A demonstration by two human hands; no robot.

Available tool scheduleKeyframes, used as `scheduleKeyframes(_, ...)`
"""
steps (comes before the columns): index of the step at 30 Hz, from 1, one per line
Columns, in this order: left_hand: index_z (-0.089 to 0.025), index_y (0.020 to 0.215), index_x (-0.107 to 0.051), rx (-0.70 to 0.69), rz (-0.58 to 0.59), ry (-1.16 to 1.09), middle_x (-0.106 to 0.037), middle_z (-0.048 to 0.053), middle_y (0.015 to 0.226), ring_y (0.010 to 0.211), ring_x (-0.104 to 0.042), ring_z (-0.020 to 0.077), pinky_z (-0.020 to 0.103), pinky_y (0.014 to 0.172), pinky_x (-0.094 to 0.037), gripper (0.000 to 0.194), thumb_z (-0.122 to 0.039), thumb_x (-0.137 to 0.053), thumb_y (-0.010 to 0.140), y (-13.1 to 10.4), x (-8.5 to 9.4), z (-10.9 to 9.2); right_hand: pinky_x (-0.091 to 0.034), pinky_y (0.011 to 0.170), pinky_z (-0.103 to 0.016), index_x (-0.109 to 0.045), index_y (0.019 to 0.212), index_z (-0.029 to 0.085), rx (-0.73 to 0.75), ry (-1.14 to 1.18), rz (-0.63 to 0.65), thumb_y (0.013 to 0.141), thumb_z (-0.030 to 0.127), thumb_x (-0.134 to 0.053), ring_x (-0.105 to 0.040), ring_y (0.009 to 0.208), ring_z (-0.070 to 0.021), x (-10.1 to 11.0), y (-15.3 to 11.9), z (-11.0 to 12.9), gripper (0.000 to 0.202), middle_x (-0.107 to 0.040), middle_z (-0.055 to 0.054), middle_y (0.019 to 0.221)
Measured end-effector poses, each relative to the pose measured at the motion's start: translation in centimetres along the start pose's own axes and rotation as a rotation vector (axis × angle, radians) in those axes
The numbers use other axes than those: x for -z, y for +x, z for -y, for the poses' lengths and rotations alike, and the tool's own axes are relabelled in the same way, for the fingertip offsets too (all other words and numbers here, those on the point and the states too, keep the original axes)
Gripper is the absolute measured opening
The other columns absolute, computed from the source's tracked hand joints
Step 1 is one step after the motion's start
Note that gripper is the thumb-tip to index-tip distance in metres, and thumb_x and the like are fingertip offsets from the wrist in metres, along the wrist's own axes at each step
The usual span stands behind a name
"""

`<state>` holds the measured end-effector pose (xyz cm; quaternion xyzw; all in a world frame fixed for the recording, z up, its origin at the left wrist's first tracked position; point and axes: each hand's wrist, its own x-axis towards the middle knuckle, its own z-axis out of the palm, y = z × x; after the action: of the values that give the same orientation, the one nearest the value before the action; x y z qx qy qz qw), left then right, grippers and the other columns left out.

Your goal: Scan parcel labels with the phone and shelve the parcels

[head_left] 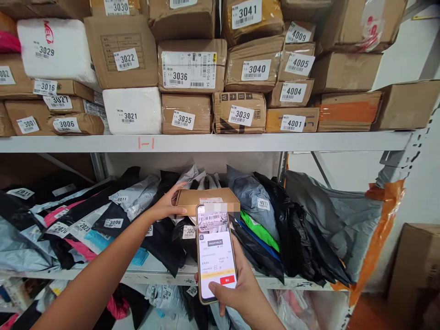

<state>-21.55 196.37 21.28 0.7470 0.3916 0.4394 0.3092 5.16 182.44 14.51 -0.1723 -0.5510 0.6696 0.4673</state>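
My left hand grips the left end of a flat brown cardboard box, held level in front of the middle shelf. A white label on the box is partly covered by the phone, and a patch at its right is blurred. My right hand holds a smartphone upright below the box, thumb over the lower part of the screen. The screen shows a label picture at the top, lines of text and a red button. Behind the box lie bagged parcels, one labelled 3043.
Numbered cartons, such as 3036, stand stacked on the upper shelf. Black and grey bags fill the middle shelf. More bags lie below. Orange tape wraps the right post, and a large carton stands beyond it.
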Motion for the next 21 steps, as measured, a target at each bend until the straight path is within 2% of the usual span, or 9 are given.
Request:
scheduleKeyframes(3, -0.023, 0.142, -0.036, -0.019, -0.011, -0.015, -0.042, 0.015, 0.142, 0.135, -0.042, 0.0357, 0.051, 0.112, -0.037, 0.109, -0.049, -0.088, 0.05, -0.37, -0.47, 0.66, -0.048, 0.042, -0.015, 0.002, 0.147, 0.021, -0.008, 0.024, 0.035, 0.063, 0.03, -0.089, -0.069, 0.07, -0.019, -0.16, -0.1, -0.39, 0.124, -0.074, -0.011, 0.096)
scheduleKeyframes(7, -0.023, 0.142, -0.038, -0.036, -0.035, 0.016, -0.038, 0.016, 0.147, 0.137, -0.039, 0.0379, 0.052, 0.112, -0.036, 0.11, -0.053, -0.088, 0.048, -0.32, -0.62, 1.11, -0.047, 0.041, -0.017, 0.006, 0.148, 0.023, -0.014, 0.04, 0.013, 0.06, 0.03, -0.091, -0.066, 0.065, -0.0179, -0.24, -0.15, -0.63, 0.131, -0.071, -0.009, 0.099)
scheduleKeyframes(11, -0.024, 0.143, -0.037, -0.039, -0.024, 0.058, -0.036, 0.015, 0.15, 0.138, -0.038, 0.0367, 0.052, 0.113, -0.035, 0.108, -0.054, -0.086, 0.051, -0.38, -0.56, 1.01, -0.047, 0.042, -0.018, 0.0, 0.146, 0.023, 0.004, -0.002, 0.016, 0.065, 0.032, -0.088, -0.067, 0.067, -0.0194, -0.32, -0.21, -0.41, 0.12, -0.072, -0.008, 0.095)
scheduleKeyframes(16, -0.025, 0.145, -0.035, -0.056, -0.004, 0.104, -0.038, 0.015, 0.149, 0.137, -0.041, 0.0355, 0.052, 0.112, -0.037, 0.107, -0.054, -0.084, 0.055, -0.38, -0.44, 1.12, -0.046, 0.041, -0.019, -0.017, 0.143, 0.022, 0.001, -0.022, -0.006, 0.064, 0.034, -0.088, -0.068, 0.067, -0.0214, -0.4, -0.29, -0.1, 0.107, -0.072, -0.009, 0.092)
scheduleKeyframes(21, -0.024, 0.143, -0.038, -0.046, -0.034, 0.078, -0.039, 0.015, 0.149, 0.138, -0.039, 0.0368, 0.054, 0.112, -0.037, 0.105, -0.05, -0.085, 0.054, -0.37, -0.58, 0.98, -0.046, 0.041, -0.018, -0.018, 0.144, 0.022, 0.013, -0.019, 0.009, 0.064, 0.035, -0.087, -0.068, 0.069, -0.021, -0.38, -0.32, 0.05, 0.106, -0.073, -0.009, 0.094)
